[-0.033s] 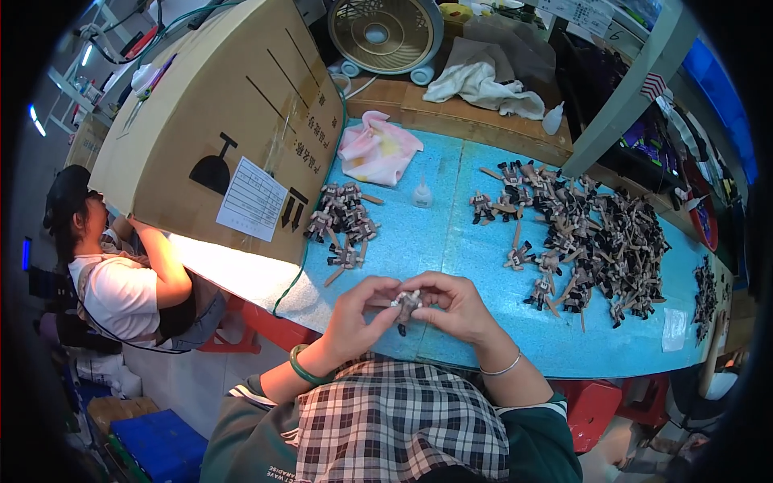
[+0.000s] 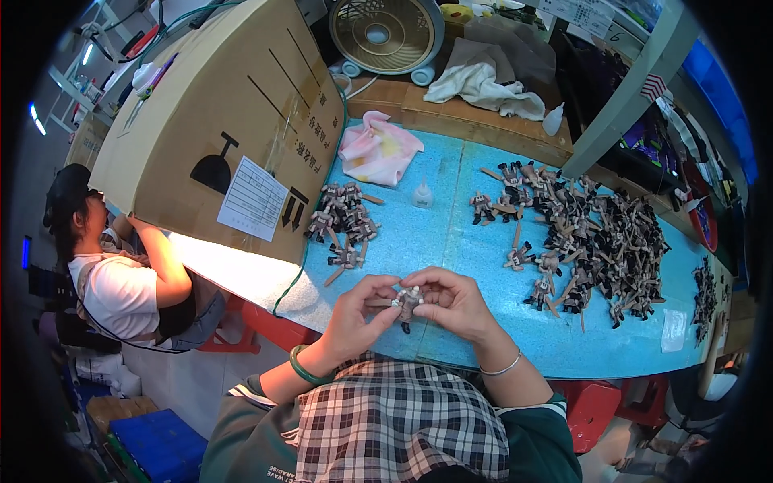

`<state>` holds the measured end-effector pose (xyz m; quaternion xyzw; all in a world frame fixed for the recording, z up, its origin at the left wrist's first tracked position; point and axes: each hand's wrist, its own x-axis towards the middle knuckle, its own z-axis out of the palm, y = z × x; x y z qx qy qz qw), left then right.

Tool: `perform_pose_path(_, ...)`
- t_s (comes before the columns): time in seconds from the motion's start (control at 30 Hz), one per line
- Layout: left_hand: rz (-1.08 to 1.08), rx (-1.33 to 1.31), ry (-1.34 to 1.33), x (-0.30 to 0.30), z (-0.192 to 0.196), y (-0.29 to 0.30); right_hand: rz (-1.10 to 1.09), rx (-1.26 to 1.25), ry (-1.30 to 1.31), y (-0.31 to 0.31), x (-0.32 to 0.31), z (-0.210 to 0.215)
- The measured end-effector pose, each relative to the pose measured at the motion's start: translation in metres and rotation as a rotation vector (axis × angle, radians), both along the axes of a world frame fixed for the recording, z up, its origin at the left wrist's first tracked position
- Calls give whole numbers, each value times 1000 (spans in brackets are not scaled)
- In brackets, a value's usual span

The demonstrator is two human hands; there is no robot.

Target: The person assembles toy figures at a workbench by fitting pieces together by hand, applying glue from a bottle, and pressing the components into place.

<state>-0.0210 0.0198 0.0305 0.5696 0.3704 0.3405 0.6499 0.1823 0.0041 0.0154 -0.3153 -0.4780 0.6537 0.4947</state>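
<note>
Close in front of me, over the near edge of the blue table, I hold a small toy figure with a tan body and dark feet. My left hand is closed on its left side, with thumb and fingertips pinching it. My right hand pinches the other side and upper part. The feet hang down between my thumbs; the fingers partly hide the head and arms. Left of my hands lies a small group of similar figures with flat brown pieces. A much larger heap of them spreads to the right.
A large cardboard box stands at the left; behind it sits another person. A pink cloth and a small white bottle lie beyond my hands on the blue tabletop. Farther back are a fan and a grey post.
The toy figure has turned a little between my fingers, so more of its body and legs shows. My right fingers have shifted slightly upward.
</note>
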Motion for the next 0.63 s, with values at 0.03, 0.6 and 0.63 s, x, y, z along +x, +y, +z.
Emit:
perform_pose_path(0.03, 3, 1, -2, 0, -3, 0, -68, -31, 147, 0, -1, -3)
perform_pose_path(0.6, 42, 454, 340, -5, -7, 9, -255, 52, -56, -2, -13, -17)
perform_pose_path(0.63, 57, 394, 276, -4, -10, 9, -254, 16, -40, -2, -13, -18)
